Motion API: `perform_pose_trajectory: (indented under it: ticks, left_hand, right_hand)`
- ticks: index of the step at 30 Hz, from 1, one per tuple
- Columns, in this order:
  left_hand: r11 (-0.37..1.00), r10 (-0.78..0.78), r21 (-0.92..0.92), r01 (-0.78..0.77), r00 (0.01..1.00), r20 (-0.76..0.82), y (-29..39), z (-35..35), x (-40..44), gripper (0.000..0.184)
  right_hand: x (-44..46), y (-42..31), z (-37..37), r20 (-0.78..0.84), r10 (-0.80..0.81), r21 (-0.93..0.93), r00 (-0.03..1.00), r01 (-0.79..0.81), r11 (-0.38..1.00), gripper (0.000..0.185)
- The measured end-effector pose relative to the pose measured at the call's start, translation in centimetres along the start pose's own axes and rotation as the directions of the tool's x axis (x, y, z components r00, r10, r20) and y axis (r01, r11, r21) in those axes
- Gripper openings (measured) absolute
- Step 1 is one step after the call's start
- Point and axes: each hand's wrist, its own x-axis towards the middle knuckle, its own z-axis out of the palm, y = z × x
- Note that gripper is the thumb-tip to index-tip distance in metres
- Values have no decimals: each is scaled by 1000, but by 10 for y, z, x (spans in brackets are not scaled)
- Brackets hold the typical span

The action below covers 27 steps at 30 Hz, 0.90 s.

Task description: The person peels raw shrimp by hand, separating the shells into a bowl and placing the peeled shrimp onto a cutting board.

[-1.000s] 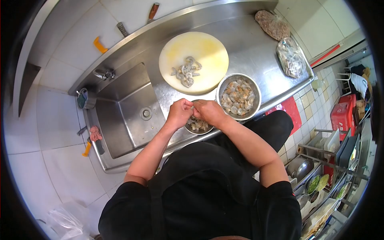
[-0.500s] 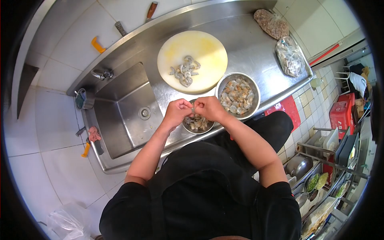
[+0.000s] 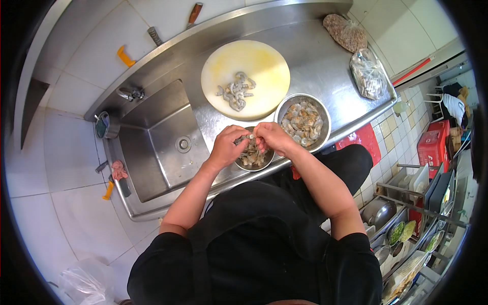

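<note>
My left hand point(image 3: 225, 147) is closed on a grey shrimp point(image 3: 245, 138) above a small metal bowl point(image 3: 255, 168). Close beside it, my right hand point(image 3: 273, 137) pinches at the same shrimp, its fingers partly hiding it. Shell pieces point(image 3: 252, 156) lie in the small bowl beneath both hands. To the right, a larger metal bowl point(image 3: 328, 122) holds many unpeeled shrimp point(image 3: 302, 123). Several peeled grey shrimp point(image 3: 237, 92) rest in a pile on a thick round cutting board point(image 3: 264, 66) beyond the hands.
A steel sink point(image 3: 157, 157) with a faucet point(image 3: 130, 94) lies to the left. Two filled plastic bags, one brownish point(image 3: 344, 31) and one clear point(image 3: 367, 74), sit at the counter's far right. Knife handles point(image 3: 194, 14) stick up behind the rim. Shelving point(image 3: 406, 213) stands at right.
My hands have moved slightly apart over the small bowl, the right shifting a little to the right. More of the shrimp shows between them. The pile on the board looks unchanged.
</note>
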Motion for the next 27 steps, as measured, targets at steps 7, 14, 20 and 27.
perform_pose_trajectory:
  ticks: [7,14,20,27]
  left_hand:
    - [707,-453,-569,419,887,90,-34,1,1,27]
    - [542,-483,-728,420,864,139,-47,3,-1,25]
    - [485,-501,-724,490,835,229,-35,3,1,18]
    - [534,-398,-681,502,859,321,-32,-1,6,18]
  right_hand:
    - [14,33,-10,-114,-528,-867,842,176,467,14]
    - [-2,22,6,115,-560,-762,820,435,480,19]
    - [-13,-1,16,109,-448,-728,887,378,572,18]
    - [-19,-6,15,167,-522,-780,837,436,449,20]
